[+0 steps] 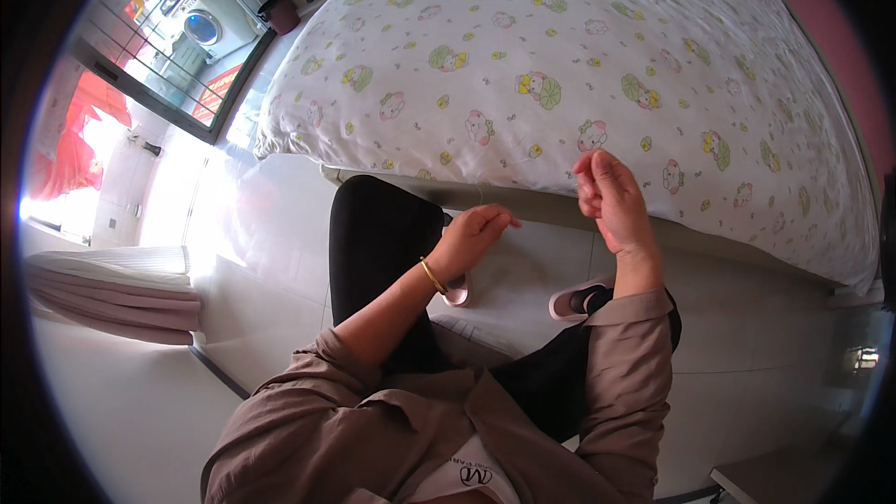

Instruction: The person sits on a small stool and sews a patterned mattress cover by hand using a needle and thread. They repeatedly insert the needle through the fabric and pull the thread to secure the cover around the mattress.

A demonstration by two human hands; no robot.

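Note:
Over the gap between my knees is my left hand (476,234), with a gold-coloured bangle (432,276) at its wrist. Its thumb and forefinger are pinched together. A faint, thin strand, like a thread (481,193), curves up from these fingers towards the bed edge. Higher and to the right, my right hand (607,199) is raised before the bedspread (539,89), thumb against curled fingers. Whether something fine is between its fingertips cannot be told. The two hands are apart. The white bedspread has a green, yellow and pink cartoon print.
The bed frame (546,204) runs just beyond my knees. My feet are in pink slippers (565,302) on the tiled floor. At the left are a gathered curtain (115,297) and a barred glass door (203,112), with a washing machine (213,17) behind it. A dark bin (281,15) stands near the bed.

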